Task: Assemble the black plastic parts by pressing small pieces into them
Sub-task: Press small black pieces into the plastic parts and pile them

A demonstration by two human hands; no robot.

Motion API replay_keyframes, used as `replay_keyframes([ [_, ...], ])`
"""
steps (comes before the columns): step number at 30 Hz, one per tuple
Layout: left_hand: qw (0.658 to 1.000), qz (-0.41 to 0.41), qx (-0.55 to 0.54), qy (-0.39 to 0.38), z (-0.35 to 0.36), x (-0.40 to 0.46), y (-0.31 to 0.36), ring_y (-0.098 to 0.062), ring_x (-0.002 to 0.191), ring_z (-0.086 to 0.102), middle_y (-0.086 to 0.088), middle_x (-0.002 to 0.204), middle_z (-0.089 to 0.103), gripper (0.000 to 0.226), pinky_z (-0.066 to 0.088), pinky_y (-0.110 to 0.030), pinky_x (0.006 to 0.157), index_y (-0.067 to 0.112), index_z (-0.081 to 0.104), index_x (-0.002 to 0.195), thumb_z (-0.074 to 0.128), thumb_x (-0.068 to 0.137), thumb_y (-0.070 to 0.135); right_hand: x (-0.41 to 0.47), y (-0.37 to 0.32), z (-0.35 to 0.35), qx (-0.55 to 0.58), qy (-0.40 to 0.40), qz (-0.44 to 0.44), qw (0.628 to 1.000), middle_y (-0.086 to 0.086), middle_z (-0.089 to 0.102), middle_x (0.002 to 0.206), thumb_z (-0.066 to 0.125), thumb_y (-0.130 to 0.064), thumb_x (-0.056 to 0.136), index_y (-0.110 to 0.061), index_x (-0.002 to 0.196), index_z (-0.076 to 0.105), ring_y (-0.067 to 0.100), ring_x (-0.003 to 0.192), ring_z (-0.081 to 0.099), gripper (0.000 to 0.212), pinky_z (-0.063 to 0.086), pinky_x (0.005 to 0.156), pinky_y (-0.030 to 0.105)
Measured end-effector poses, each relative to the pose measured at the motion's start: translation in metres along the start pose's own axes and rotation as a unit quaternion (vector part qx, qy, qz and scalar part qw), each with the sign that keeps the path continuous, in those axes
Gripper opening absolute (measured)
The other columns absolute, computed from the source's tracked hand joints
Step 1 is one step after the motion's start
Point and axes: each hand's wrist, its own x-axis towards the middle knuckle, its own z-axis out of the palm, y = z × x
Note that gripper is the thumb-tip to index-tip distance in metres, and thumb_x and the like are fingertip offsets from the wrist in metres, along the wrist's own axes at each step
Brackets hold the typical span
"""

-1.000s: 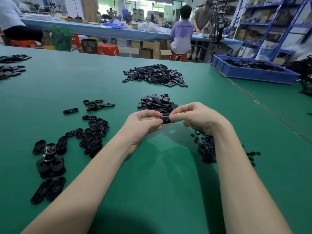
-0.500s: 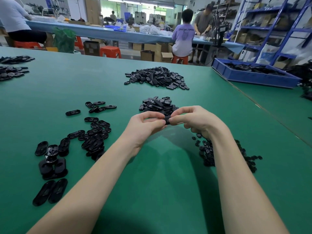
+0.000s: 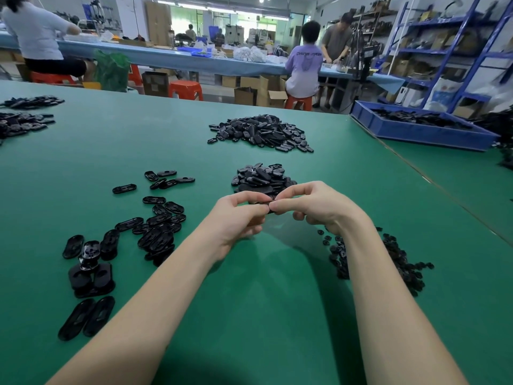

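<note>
Both hands meet above the green table (image 3: 277, 315), fingertips nearly touching; the left hand (image 3: 238, 218) curls thumb and forefinger around a black plastic part (image 3: 259, 202), of which only a thin dark sliver shows between the fingers; the right hand (image 3: 313, 207) pinches the same part from the other end, its thumb and forefinger pressed together at the joint; whether a small piece sits between them is hidden by the fingers. Just behind the hands lies a small heap of oval black parts (image 3: 262, 177); farther back, well apart, a larger heap (image 3: 261, 133) spreads across the table. To the left, a loose scatter of oval shells (image 3: 158, 226) lies open side up, some overlapping; nearer the left edge, a short stack (image 3: 90, 269) stands with a shiny piece upright on it, and two long ovals (image 3: 86, 318) lie side by side. Under the right forearm a pile of small black pieces (image 3: 399, 259) fans out. A blue tray (image 3: 416, 132) with dark parts sits at the far right; more dark parts (image 3: 22, 118) lie at the far left; people work at a long bench (image 3: 172, 58) beyond.
</note>
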Motion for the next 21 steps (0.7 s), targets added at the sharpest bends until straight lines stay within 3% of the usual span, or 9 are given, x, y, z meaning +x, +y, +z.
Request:
replay_keyframes([
  [2, 1.0, -0.004, -0.002, 0.008, 0.0, 0.001, 0.0, -0.014, 0.065, 0.058, -0.007, 0.078, 0.064, 0.015, 0.054, -0.018, 0.059, 0.015, 0.072, 0.09, 0.068, 0.09, 0.001, 0.001, -0.001, 0.0, -0.011, 0.0, 0.003, 1.0, -0.012, 0.068, 0.066, 0.087, -0.03, 0.076, -0.023, 0.08, 0.079, 0.004, 0.048, 0.044, 0.011, 0.03, 0.043, 0.016],
  [5, 1.0, 0.005, -0.014, 0.019, 0.002, 0.002, -0.001, -0.013, 0.064, 0.064, -0.008, 0.084, 0.071, 0.016, 0.055, -0.017, 0.062, 0.011, 0.072, 0.088, 0.068, 0.089, -0.004, 0.003, -0.002, 0.003, -0.035, 0.018, 0.021, 0.999, -0.002, 0.065, 0.075, 0.085, -0.039, 0.062, -0.027, 0.078, 0.08, 0.016, 0.066, 0.042, 0.021, 0.029, 0.055, 0.026],
  [7, 1.0, 0.009, -0.018, 0.024, 0.003, 0.002, -0.002, -0.013, 0.065, 0.067, -0.008, 0.085, 0.073, 0.015, 0.056, -0.017, 0.065, 0.009, 0.073, 0.09, 0.069, 0.087, -0.005, 0.005, -0.002, 0.006, -0.039, 0.028, 0.023, 0.999, -0.001, 0.064, 0.076, 0.083, -0.039, 0.06, -0.03, 0.073, 0.079, 0.019, 0.071, 0.04, 0.016, 0.028, 0.056, 0.028],
  [9, 0.999, 0.008, -0.026, 0.028, 0.002, 0.003, -0.003, -0.014, 0.067, 0.068, -0.009, 0.086, 0.074, 0.015, 0.057, -0.017, 0.067, 0.008, 0.074, 0.091, 0.07, 0.087, -0.005, 0.007, -0.001, 0.007, -0.037, 0.033, 0.019, 0.999, -0.003, 0.063, 0.072, 0.083, -0.033, 0.067, -0.029, 0.069, 0.078, 0.016, 0.067, 0.04, 0.007, 0.029, 0.051, 0.025],
  [15, 0.998, 0.0, -0.044, 0.037, 0.002, 0.005, -0.004, -0.013, 0.069, 0.068, -0.009, 0.085, 0.073, 0.015, 0.06, -0.02, 0.071, 0.007, 0.073, 0.089, 0.069, 0.087, -0.007, 0.009, 0.003, 0.009, -0.057, 0.036, -0.013, 0.998, -0.015, 0.058, 0.056, 0.082, -0.027, 0.076, -0.022, 0.069, 0.074, 0.0, 0.042, 0.04, 0.011, 0.03, 0.041, 0.013],
  [21, 0.996, 0.025, -0.02, 0.078, 0.006, 0.008, -0.007, -0.011, 0.063, 0.067, -0.004, 0.077, 0.074, 0.018, 0.056, -0.016, 0.062, 0.01, 0.072, 0.083, 0.069, 0.086, -0.008, 0.01, 0.001, 0.019, -0.057, 0.068, -0.034, 0.995, -0.008, 0.062, 0.065, 0.079, -0.022, 0.076, -0.017, 0.071, 0.072, 0.008, 0.059, 0.049, 0.01, 0.039, 0.058, 0.023],
])
